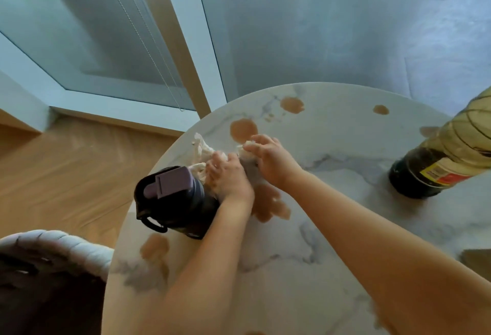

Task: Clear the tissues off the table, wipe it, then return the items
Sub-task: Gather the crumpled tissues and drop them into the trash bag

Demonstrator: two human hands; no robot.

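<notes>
Tissues, crumpled white paper wad (203, 152), still on the round white marble-look table (332, 241), just behind the dark purple flip-lid bottle (172, 199). Left hand (228, 178) grips one clump, right hand (271, 160) pinches another just right of the bottle. Clearing underway, not done. Brown spill patches (243, 129) all around the bottle: wiping not started. Dark sauce bottle (435, 167) far right, so returning items also pending, I'd judge.

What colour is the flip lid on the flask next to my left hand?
Muted purple lid on a black flask, seen best in the head view.
</notes>
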